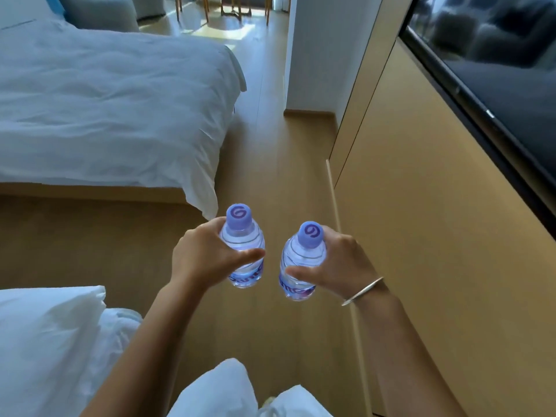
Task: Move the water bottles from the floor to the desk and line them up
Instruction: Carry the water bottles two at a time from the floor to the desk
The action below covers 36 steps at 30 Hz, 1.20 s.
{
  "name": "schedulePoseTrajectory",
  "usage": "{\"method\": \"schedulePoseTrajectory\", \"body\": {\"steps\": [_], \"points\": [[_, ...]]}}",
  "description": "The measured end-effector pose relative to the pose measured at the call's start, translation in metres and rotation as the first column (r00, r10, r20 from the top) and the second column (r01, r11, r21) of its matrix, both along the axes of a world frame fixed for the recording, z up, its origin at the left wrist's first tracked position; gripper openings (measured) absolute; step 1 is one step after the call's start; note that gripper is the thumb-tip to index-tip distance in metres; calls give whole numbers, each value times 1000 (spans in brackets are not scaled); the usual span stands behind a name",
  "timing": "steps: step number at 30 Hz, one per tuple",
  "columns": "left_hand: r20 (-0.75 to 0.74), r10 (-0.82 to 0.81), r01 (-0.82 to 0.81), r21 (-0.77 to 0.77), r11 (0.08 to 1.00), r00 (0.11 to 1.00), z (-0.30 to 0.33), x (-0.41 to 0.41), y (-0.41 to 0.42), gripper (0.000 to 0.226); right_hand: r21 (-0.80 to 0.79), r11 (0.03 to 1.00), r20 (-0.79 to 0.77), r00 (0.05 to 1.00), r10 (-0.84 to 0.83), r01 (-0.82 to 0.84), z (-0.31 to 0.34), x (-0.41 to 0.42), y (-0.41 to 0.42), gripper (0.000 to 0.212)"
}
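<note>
White fabric (216, 389) sat nearest, at the bottom edge, with more white bedding (51, 341) bottom left. Two forearms reached forward over the wood floor (279, 176). Left hand (204, 257) gripped one bottle (245, 260), fingers wrapped around its body, thumb across the front. Right hand (337, 263) gripped a second bottle (301, 266) the same way; one bangle (362, 291) on that wrist. Both bottles upright, purple caps up, held apart in mid-air above the floor. One bed (105, 100) lay farther left, one dark screen (496, 70) on the right wall. Chair legs (207, 10) far back.
</note>
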<state>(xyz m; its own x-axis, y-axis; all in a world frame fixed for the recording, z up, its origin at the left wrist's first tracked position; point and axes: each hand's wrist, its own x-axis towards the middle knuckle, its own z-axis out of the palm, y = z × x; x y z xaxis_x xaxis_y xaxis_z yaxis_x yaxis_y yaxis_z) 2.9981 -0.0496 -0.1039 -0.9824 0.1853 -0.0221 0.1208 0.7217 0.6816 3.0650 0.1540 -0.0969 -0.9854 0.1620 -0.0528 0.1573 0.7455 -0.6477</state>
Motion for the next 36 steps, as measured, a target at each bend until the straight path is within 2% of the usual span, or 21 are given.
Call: {"method": "schedulePoseTrajectory", "body": {"steps": [6, 9, 12, 16, 19, 22, 27, 36], "points": [[76, 15, -17, 21, 1000, 997, -13, -99, 30, 47, 10, 1000, 9, 1000, 14, -14, -9, -98, 32, 55], [86, -9, 6, 35, 999, 996, -15, -164, 45, 58, 7, 1000, 13, 1000, 12, -12, -11, -161, 45, 58], [112, -55, 50, 47, 998, 992, -13, -237, 63, 52, 3, 1000, 15, 1000, -2, 2, -12, -232, 57, 59], [113, -86, 83, 31, 996, 990, -1, -335, 81, 48, 6, 998, 9, 998, -65, 65, -5, -322, 72, 74], [111, -83, 77, 59, 995, 990, 9, -398, 93, 40, -7, 996, -18, 996, -91, 91, 0, -381, 84, 72], [104, -80, 73, 75, 995, 991, 11, -446, 103, 40, -8, 997, 10, 997, -77, 77, 5, -430, 97, 64], [139, -91, 77, 101, 992, 986, 3, -529, 126, 62, -15, 998, -10, 998, -60, 60, 1, -512, 125, 56], [169, -59, 45, 87, 995, 984, -12, -687, 217, 60, 15, 998, 59, 996, 62, -63, -14, -681, 208, 55]]}}
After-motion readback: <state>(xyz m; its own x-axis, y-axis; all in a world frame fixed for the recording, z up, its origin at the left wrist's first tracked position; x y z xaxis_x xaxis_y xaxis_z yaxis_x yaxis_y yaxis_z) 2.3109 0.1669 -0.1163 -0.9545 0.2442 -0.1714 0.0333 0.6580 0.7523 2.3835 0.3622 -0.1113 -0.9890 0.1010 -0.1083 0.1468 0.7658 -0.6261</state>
